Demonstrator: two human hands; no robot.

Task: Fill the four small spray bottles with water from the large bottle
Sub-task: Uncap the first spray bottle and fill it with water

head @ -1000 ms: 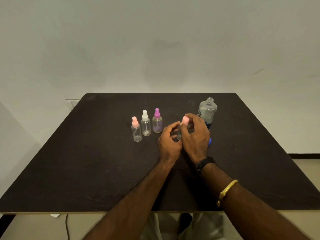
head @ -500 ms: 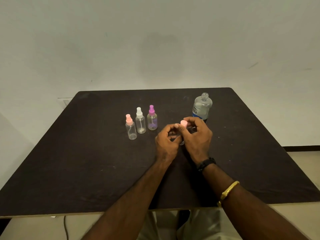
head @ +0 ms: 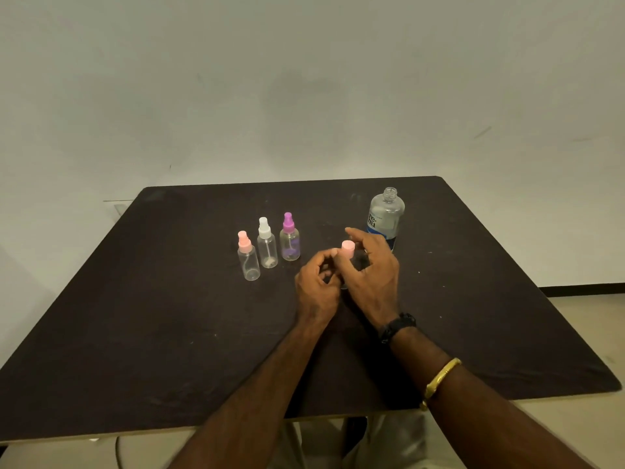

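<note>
The desk [head: 135,299] holds 3 small spray bottles [head: 267,248], 1 large bottle [head: 385,214], and a 4th spray bottle [head: 347,249] gripped by the left hand [head: 316,289] fingers. The right hand [head: 375,279] fingers, earlier pinching its cap, now spread loose.

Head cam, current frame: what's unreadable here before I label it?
Head view:
- Fourth spray bottle: body hidden by left hand and right hand; only pink cap and a sliver of base show.
- Right hand's hold on it: contact hidden, cannot tell.
- Large bottle: foot behind right hand; label partly readable; water level unclear.
- Three standing spray bottles: fill too small to judge.
</note>
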